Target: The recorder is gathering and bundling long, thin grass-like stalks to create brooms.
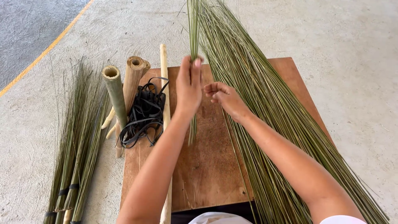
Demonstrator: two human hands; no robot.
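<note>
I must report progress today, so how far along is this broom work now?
Done: tied green stalk bundles lie on the concrete at the left. In hand: the left hand grips a thin bunch of stalks, and the right hand reaches beside it. Left: the large loose stalk pile, black strapping and bamboo tubes are unused.

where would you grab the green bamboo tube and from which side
Grip the green bamboo tube around its upper shaft, just below the open end. Come from the left, the floor side: its right flank lies against the tan bamboo tube and the black strap tangle, while the left flank is bare.
</note>
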